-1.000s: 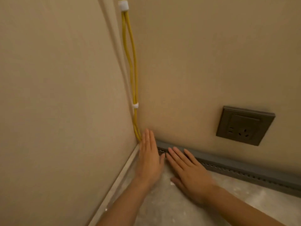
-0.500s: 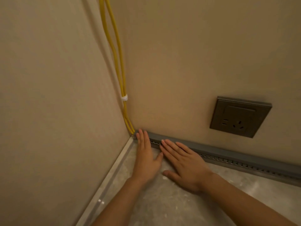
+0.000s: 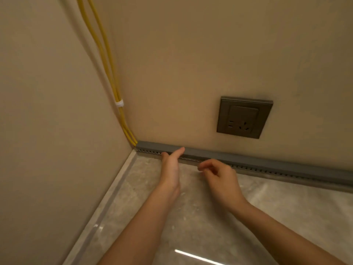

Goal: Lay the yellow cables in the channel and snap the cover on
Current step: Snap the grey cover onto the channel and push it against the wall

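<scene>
Yellow cables (image 3: 107,60) run down the wall corner, bound by a white tie (image 3: 119,103), and disappear into the left end of a grey channel (image 3: 267,163) along the foot of the wall. A grey cover sits on top of the channel, and the slotted side shows below it. My left hand (image 3: 171,169) stands edge-on with straight fingers, its tips touching the cover a little right of the corner. My right hand (image 3: 219,178) hovers just in front of the channel with loosely curled fingers, holding nothing.
A dark wall socket (image 3: 244,117) sits above the channel to the right. The pale marbled floor (image 3: 191,226) meets the left wall at a light skirting strip (image 3: 114,190).
Both hands have lifted from lying flat on the channel's corner end and shifted right. The left hand has turned on edge, and the right hand's fingers have curled.
</scene>
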A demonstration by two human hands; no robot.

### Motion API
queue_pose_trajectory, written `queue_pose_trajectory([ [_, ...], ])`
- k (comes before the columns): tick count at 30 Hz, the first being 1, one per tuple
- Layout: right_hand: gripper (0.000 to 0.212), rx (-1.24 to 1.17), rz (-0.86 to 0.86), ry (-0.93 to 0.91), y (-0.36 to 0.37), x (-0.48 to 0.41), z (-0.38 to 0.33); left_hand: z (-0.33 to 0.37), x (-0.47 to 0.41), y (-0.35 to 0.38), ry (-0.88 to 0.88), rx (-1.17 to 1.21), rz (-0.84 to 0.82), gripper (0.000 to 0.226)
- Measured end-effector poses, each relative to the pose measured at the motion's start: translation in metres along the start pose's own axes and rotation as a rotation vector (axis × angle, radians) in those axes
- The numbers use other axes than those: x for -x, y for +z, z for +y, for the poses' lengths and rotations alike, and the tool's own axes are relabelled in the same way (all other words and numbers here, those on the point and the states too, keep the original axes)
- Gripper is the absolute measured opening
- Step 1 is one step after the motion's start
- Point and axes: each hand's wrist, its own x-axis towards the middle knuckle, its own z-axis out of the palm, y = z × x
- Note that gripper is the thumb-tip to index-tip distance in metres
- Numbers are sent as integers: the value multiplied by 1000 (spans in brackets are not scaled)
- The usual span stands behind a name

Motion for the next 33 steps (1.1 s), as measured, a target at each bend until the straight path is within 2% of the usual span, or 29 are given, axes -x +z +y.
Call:
queue_pose_trajectory([
  [2,6,-400,-129,432,-4,7,4,1,-2,-1,-25,-53,-6,75],
  [3,8,-558,-173,578,-7,8,3,1,-3,-3,-33,-77,-20,76],
  [4,15,-627,-188,640,-11,6,4,1,-4,-4,-35,-95,-29,76],
  [9,35,-705,-50,679,-26,-15,-2,1,-6,-4,-11,-141,12,60],
  [15,33,-815,65,710,-17,-22,-5,4,-7,-3,-28,-152,35,58],
  [17,31,-823,102,715,-14,-24,-7,1,-4,-4,27,-220,135,57],
  [20,30,-695,95,725,-12,-27,-7,-10,3,-2,146,-322,333,33],
  [21,31,-664,84,727,-13,-28,-6,-15,7,2,159,-353,345,25],
  [23,32,-639,45,724,-18,-29,-5,-24,15,15,90,-352,211,17],
  [25,34,-634,-9,719,-25,-27,-1,-28,18,30,-25,-326,37,34],
  [27,39,-667,-83,704,-33,-22,6,-26,17,45,-86,-361,-80,39],
  [30,41,-671,-129,678,-52,-8,22,-26,11,57,-101,-337,-65,41],
  [33,40,-722,-65,690,-83,11,41,-32,5,58,-34,-317,-3,47],
])
